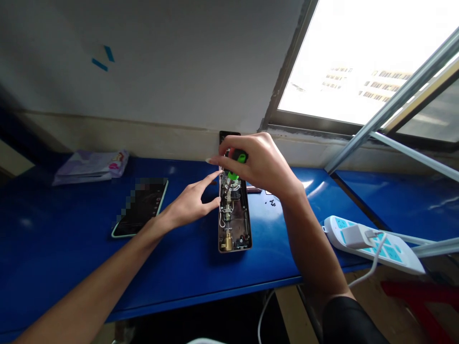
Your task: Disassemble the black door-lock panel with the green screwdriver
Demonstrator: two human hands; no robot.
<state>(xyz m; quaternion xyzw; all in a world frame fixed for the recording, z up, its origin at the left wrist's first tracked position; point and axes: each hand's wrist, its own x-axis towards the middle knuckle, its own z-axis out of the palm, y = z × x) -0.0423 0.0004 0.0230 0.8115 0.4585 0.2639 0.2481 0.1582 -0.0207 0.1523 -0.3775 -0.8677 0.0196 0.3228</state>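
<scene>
As right fingers point(236, 142) grip screwdriver point(233, 175), left point(208, 180) touch housing point(236, 229).

Overexposed window point(333, 48) at upper right throws glare on the surface point(268, 234); the wall point(161, 62) dims toward upper left.

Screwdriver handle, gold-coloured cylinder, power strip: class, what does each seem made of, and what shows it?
Screwdriver handle: probably smooth plastic, given its bright, solid green.
Gold-coloured cylinder: likely shiny brass, from its yellow metallic glint; perhaps plated.
Power strip: seemingly hard plastic, with a white rounded shell.
</scene>
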